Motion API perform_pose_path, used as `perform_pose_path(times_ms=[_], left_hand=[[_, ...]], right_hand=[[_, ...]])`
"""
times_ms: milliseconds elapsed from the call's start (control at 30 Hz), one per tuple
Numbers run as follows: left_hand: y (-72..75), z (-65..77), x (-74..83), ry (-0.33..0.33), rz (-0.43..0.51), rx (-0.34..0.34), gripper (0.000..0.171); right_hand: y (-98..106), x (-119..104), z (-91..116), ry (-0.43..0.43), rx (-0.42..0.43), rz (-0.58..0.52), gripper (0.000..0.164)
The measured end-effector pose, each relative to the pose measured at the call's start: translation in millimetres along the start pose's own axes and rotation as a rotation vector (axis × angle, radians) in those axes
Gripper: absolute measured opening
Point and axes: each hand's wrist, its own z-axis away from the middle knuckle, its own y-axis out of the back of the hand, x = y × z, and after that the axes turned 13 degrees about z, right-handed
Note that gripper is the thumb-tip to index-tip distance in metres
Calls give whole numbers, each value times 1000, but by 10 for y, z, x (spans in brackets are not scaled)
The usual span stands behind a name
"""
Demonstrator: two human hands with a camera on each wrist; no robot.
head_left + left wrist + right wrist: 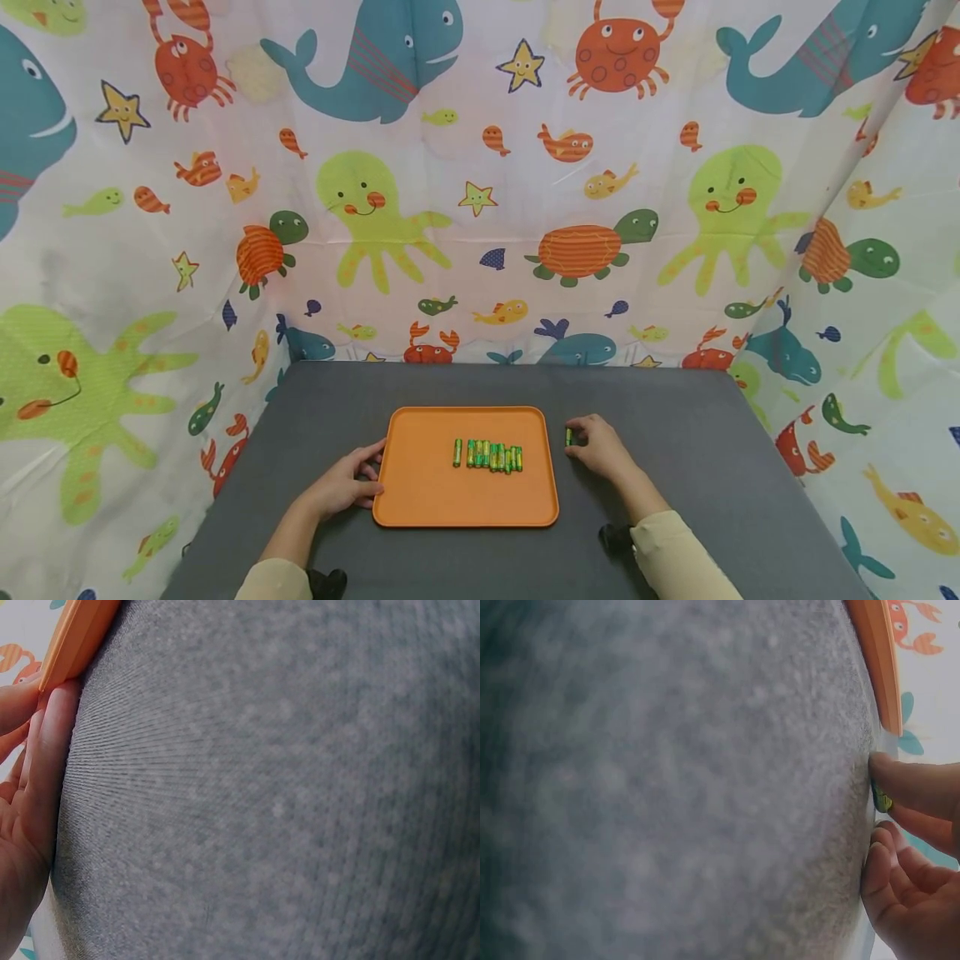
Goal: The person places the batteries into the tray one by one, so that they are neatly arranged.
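Observation:
Beyond the tray's right edge, my right hand [600, 446] pinches one small green-and-yellow battery [568, 437] upright between thumb and finger, close over the grey table. Only a sliver of that battery shows under the fingertips in the right wrist view; the other fingers bend loosely against the table. My left hand [348, 479] rests at the left side of the orange tray [427, 500], thumb and forefinger spread along its edge. On the tray, several matching batteries [492, 455] lie side by side in a row, with a single battery [457, 452] a small gap to their left.
The grey table [645, 400] extends around the tray on all sides. A white curtain [517, 250] printed with sea animals hangs behind the table and along both sides. Each wrist has a black camera [617, 540] strapped near the cream sleeve [678, 554].

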Motion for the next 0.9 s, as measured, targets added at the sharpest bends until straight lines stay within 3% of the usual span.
perform_pose_path(times_ms=[267,533,733,900], left_hand=[[4,-6,2,-8,3,-2,88],[7,7,4,-16,3,-17,89],[14,23,24,-21,6,-24,88],[12,29,18,-19,-2,-22,88]], right_hand=[[15,3,19,-4,27,10,42],[84,-153,64,-43,53,-153,46],[127,-433,129,22,-37,-275,47],[63,-572,169,103,-101,-230,46]])
